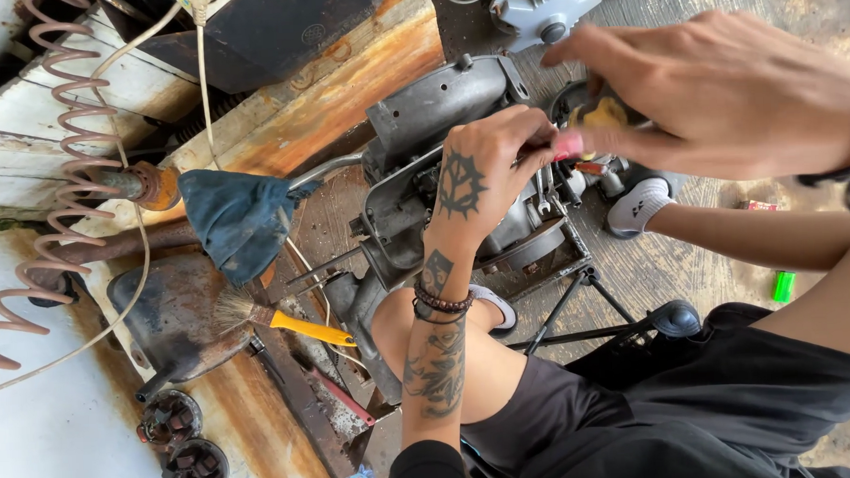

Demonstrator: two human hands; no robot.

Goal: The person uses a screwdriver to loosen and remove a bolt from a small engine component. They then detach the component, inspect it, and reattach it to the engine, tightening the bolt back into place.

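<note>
My left hand (484, 169), tattooed and wearing bead bracelets, is closed on a small tool with a red-pink tip (568, 146) and pressed against a grey metal engine block (438, 109). My right hand (724, 92) reaches across from the right, its fingers over a yellowish part (603, 115) on top of the engine. Whether those fingers grip the part is hidden. The engine sits on a worn wooden floor between my knees.
A yellow-handled brush (280, 319) lies left of the engine beside a dark metal cover (175, 317). A blue rag (238, 218) wraps a rusty pipe. A coiled hose (64, 169) hangs at left. A grey round part (549, 14) sits at top, a green object (782, 285) at right.
</note>
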